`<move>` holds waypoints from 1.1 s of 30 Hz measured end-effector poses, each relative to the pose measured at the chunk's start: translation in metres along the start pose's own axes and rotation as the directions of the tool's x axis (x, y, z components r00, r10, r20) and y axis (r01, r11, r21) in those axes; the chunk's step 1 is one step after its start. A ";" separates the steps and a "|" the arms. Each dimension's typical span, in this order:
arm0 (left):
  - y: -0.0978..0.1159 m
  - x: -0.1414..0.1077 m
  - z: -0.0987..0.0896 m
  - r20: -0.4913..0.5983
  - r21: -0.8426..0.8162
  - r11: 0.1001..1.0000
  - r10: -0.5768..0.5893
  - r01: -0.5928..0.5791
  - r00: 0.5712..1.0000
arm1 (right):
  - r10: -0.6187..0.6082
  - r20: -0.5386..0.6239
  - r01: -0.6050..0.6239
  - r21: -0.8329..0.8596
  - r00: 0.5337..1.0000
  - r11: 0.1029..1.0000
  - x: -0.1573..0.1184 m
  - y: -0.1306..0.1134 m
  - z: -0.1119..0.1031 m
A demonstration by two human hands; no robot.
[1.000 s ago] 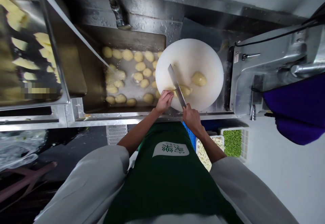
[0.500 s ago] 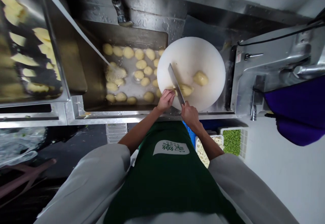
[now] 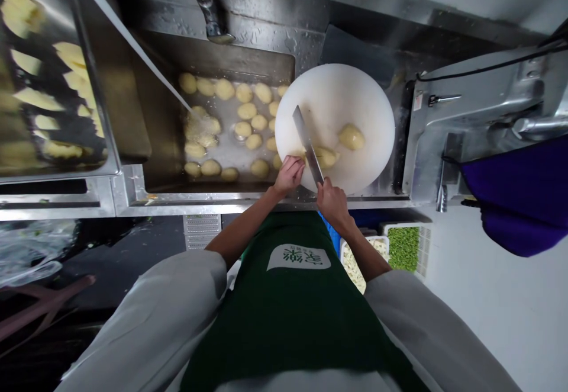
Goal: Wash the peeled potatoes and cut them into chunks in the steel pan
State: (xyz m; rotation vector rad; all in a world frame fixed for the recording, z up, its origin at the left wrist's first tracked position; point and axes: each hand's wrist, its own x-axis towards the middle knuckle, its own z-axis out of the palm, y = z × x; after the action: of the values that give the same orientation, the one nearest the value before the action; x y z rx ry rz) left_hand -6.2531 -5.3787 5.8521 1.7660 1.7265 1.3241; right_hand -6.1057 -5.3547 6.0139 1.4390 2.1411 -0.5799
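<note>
My right hand (image 3: 332,199) is wrapped round the handle of a kitchen knife (image 3: 305,137). Its blade slants up and left over a round white cutting board (image 3: 368,96). A peeled potato (image 3: 325,157) lies against the right side of the blade. On the blade's left, my left hand (image 3: 290,173) has its fingers bent and closed on a piece of potato (image 3: 300,154), which they partly cover. Another peeled potato (image 3: 352,137) rests whole, farther right on the board.
A steel sink (image 3: 213,54) left of the board holds many peeled potatoes in water, with a stream running in. Cut potato lies in a metal tray (image 3: 118,161) at far left. A faucet (image 3: 217,31) hangs behind. Below right stands a basket of chopped greens (image 3: 403,248).
The knife tip has shifted slightly left and up. Both hands stay almost where they were, and the whole potato has not moved.
</note>
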 end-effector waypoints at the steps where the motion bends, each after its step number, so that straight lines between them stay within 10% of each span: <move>1: 0.000 0.000 0.000 0.003 -0.005 1.000 -0.006 0.006 1.000 | -0.002 -0.004 0.002 0.004 1.000 1.000 -0.002 0.000 -0.002; 19: 0.001 0.002 -0.001 -0.053 0.046 0.995 0.087 -0.085 0.995 | -0.004 0.040 0.004 0.004 0.999 1.000 0.008 -0.004 0.001; 30: 0.013 0.008 -0.010 -0.244 0.036 0.991 -0.116 0.128 0.963 | -0.051 -0.062 0.055 0.062 0.997 0.997 -0.003 0.007 -0.002; 33: 0.019 0.012 -0.010 -0.153 0.003 0.992 -0.122 0.124 0.981 | -0.062 -0.119 0.079 0.145 0.991 0.986 -0.002 0.016 -0.001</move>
State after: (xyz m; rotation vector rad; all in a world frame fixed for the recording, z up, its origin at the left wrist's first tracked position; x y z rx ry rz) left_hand -6.2519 -5.3749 5.8764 1.5723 1.8958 1.4297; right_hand -6.0902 -5.3502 6.0147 1.5135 2.2877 -0.7143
